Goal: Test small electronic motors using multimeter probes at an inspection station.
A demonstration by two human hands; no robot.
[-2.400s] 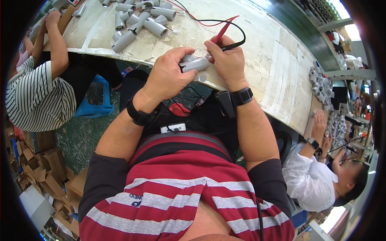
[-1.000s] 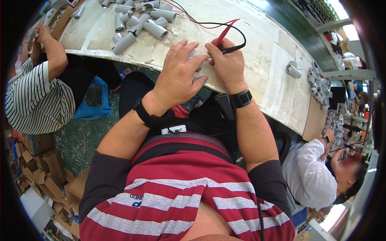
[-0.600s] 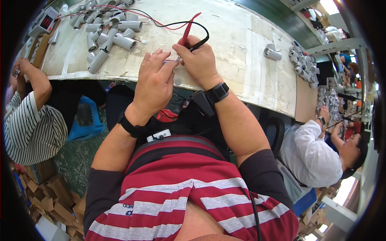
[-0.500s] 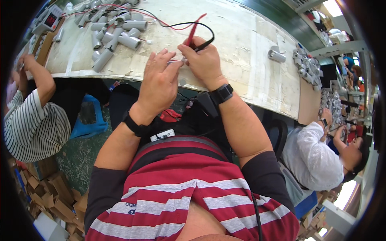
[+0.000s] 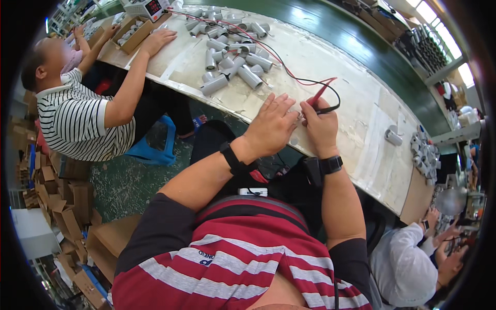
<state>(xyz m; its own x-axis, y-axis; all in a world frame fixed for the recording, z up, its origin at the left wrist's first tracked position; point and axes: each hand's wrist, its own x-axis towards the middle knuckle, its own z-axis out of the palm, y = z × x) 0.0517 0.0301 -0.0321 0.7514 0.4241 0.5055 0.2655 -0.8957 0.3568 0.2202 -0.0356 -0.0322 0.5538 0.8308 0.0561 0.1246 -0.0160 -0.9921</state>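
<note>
My right hand (image 5: 321, 124) is closed round a red test probe (image 5: 320, 93) and a black test probe (image 5: 327, 110), whose tips point toward my left hand. Just beside it, over the table's near edge, is my left hand (image 5: 269, 126), back of the hand up and fingers bent together at the probe tips. Something small is between the two hands; the fingers hide what it is. A red lead and a black lead (image 5: 289, 74) run from the probes across the table to a white box with a red display (image 5: 145, 8).
Grey cylinders (image 5: 250, 77) with short wires lie heaped beyond my left hand. One more grey cylinder (image 5: 393, 137) lies to the right, near another pile (image 5: 424, 157). A person in stripes (image 5: 85, 121) sits left by a cardboard box (image 5: 124, 44); a person in white (image 5: 403, 268) sits right.
The view has swung left, so the table and my hands sit further right and lower. More of the striped person shows, one hand resting on the table. My right hand still holds the probes.
</note>
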